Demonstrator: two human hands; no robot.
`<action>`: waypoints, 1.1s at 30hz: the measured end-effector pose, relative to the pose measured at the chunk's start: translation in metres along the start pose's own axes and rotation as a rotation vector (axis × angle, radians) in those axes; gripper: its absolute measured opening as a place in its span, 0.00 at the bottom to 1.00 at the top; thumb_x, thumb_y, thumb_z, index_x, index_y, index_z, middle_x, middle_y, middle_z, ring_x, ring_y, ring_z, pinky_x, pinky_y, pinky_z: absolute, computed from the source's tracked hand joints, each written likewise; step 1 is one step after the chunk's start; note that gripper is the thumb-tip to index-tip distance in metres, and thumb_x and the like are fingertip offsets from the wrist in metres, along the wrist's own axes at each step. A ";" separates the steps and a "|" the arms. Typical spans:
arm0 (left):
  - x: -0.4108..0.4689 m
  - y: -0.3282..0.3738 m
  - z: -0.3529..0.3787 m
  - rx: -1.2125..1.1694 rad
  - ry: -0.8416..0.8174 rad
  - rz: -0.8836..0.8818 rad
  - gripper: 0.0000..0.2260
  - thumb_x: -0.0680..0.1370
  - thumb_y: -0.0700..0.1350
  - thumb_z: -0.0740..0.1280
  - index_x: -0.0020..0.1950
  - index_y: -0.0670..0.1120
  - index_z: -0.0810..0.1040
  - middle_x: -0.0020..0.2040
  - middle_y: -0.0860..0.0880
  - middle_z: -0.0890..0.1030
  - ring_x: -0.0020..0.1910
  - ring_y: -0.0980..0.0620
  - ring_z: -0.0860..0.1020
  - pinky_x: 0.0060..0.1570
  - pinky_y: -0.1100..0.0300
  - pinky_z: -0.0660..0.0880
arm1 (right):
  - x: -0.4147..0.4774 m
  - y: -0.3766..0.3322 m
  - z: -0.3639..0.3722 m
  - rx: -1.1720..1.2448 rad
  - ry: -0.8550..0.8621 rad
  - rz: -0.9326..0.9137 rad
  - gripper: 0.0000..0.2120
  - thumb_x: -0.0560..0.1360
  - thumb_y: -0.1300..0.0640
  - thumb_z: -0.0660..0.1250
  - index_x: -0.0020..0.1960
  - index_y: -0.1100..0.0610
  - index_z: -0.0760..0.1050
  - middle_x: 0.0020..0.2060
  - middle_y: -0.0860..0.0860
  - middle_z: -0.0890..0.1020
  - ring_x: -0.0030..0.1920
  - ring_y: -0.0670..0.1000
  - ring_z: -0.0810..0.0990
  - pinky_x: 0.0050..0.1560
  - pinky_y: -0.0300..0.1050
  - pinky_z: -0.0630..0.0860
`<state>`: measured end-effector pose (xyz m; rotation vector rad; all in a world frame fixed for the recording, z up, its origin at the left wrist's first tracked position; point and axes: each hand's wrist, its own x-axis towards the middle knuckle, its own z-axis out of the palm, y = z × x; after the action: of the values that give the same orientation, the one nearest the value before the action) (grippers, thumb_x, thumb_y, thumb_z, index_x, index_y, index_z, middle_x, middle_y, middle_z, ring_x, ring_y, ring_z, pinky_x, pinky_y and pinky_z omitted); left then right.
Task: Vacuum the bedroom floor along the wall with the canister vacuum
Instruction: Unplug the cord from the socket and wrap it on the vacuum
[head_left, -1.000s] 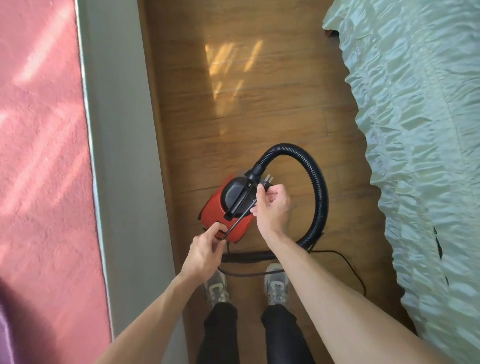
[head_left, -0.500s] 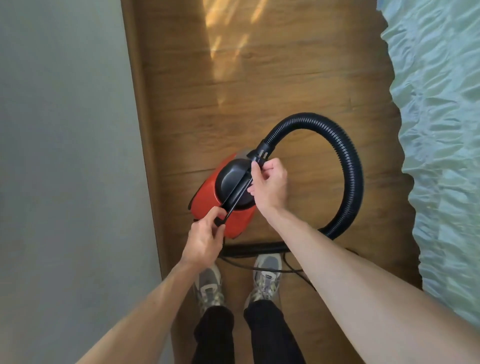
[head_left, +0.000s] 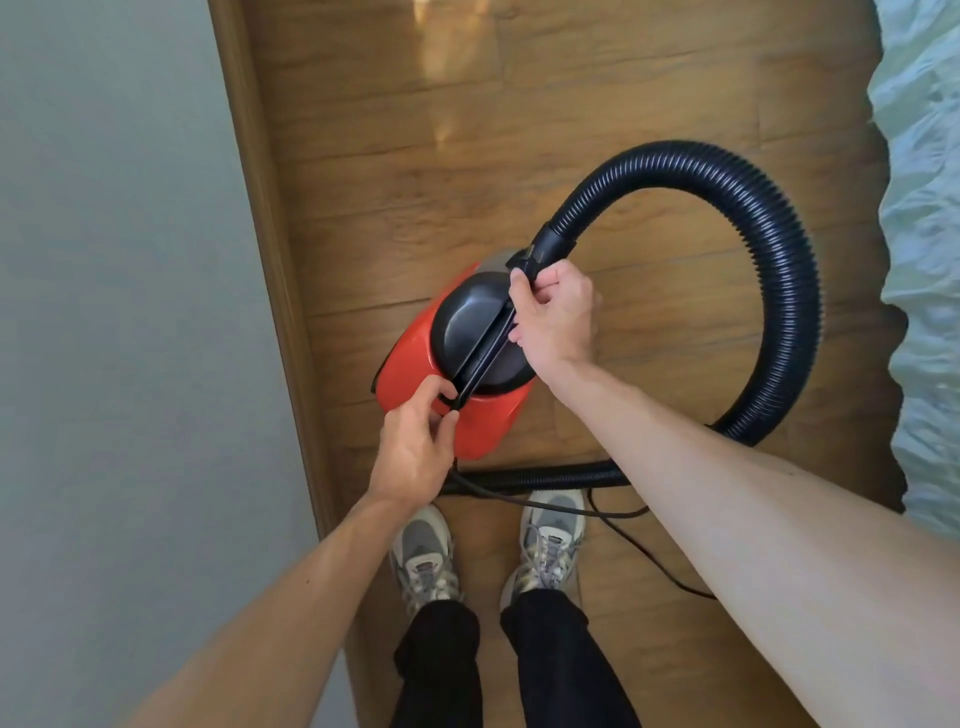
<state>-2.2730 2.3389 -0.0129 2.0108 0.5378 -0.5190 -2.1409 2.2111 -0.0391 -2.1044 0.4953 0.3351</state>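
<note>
The red canister vacuum (head_left: 415, 358) is sitting on the wooden floor (head_left: 519, 156), near the baseboard (head_left: 260, 208) at the foot of the grey wall (head_left: 104, 260) and just ahead of the person's grey shoes (head_left: 423, 556). The left grip (head_left: 415, 452) is pinching the near end of the black carry handle (head_left: 488, 345) between thumb and fingers. The right grip (head_left: 556, 317) is curling round the handle's far end, just below the socket where the ribbed black hose (head_left: 685, 156) is joining the body. The hose is looping out to the right, close to the pale green bed cover (head_left: 924, 260), and running back along the floor between the canister and the shoes. A thin black power cord (head_left: 618, 514) is trailing across the floor by the right shoe.
</note>
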 end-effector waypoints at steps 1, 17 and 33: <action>-0.001 0.002 -0.001 -0.001 0.004 -0.001 0.09 0.80 0.36 0.65 0.53 0.50 0.73 0.29 0.49 0.76 0.30 0.45 0.78 0.38 0.44 0.80 | 0.000 0.001 -0.001 0.000 0.004 0.002 0.13 0.74 0.44 0.68 0.36 0.49 0.68 0.27 0.49 0.81 0.28 0.53 0.83 0.38 0.61 0.81; 0.020 0.000 -0.013 -0.025 -0.087 -0.067 0.11 0.79 0.39 0.67 0.57 0.51 0.70 0.36 0.46 0.80 0.32 0.52 0.80 0.35 0.60 0.80 | 0.010 0.004 0.004 -0.004 0.098 0.147 0.15 0.74 0.48 0.72 0.35 0.51 0.70 0.32 0.49 0.81 0.37 0.56 0.83 0.42 0.58 0.81; 0.070 0.044 0.008 0.223 -0.194 0.122 0.20 0.76 0.46 0.71 0.65 0.51 0.67 0.45 0.53 0.80 0.42 0.48 0.81 0.44 0.47 0.80 | 0.010 0.016 0.008 0.069 0.074 0.209 0.14 0.73 0.44 0.72 0.37 0.50 0.71 0.31 0.50 0.83 0.29 0.54 0.84 0.38 0.59 0.83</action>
<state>-2.1925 2.3230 -0.0251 2.1581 0.2456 -0.7152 -2.1401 2.2079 -0.0597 -2.0075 0.7629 0.3550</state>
